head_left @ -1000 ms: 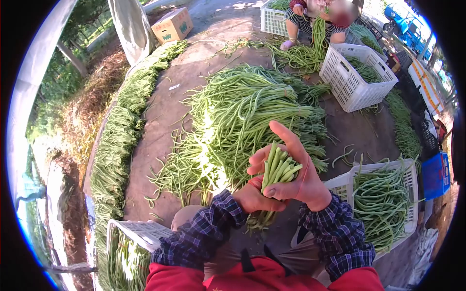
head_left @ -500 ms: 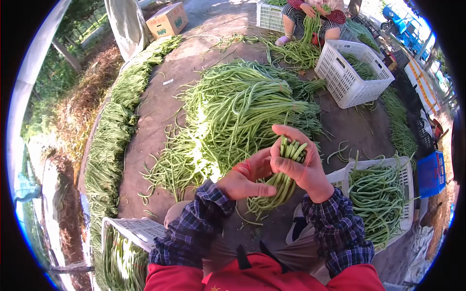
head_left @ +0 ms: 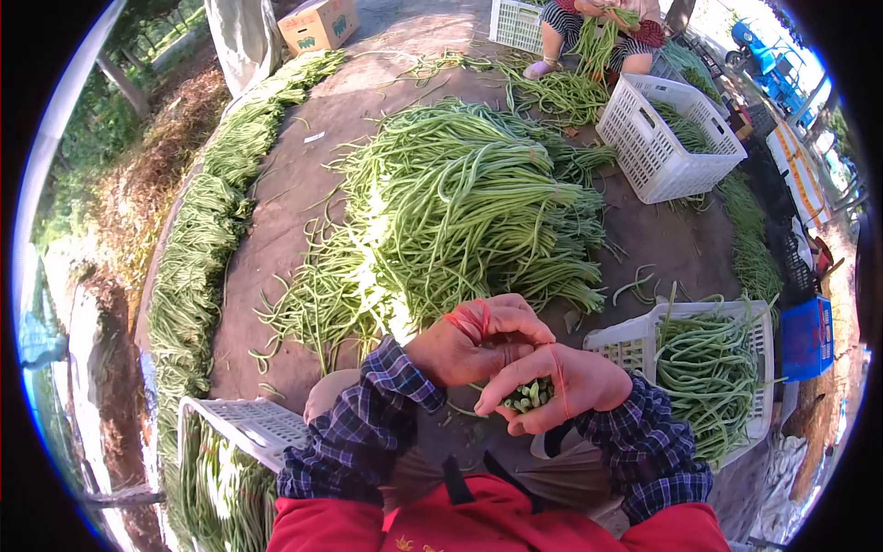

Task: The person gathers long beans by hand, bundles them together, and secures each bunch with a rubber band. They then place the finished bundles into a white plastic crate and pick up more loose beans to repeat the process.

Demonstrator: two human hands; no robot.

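Observation:
My right hand [head_left: 575, 385] is wrapped round a small bunch of green beans [head_left: 530, 396], whose cut-looking ends point up toward me. A thin red band stretches across its fingers. Touching it, my left hand [head_left: 474, 340] has its fingers curled in a pinch, with red bands looped round it; what lies between the fingertips is too small to make out. Just beyond both hands a large heap of long green beans [head_left: 469, 193] lies on the ground.
White crates of beans stand at right [head_left: 763, 368], lower left [head_left: 248, 423] and upper right [head_left: 662, 175]. A long row of beans [head_left: 198, 267] runs along the left. A person [head_left: 635, 32] handles beans at the top. A cardboard box [head_left: 317, 26] and blue bin [head_left: 807, 339] stand farther out.
Both hands have come together and lower. My right hand has turned, so the bunch now points its ends toward me. My left hand's fingers have closed from an open pose.

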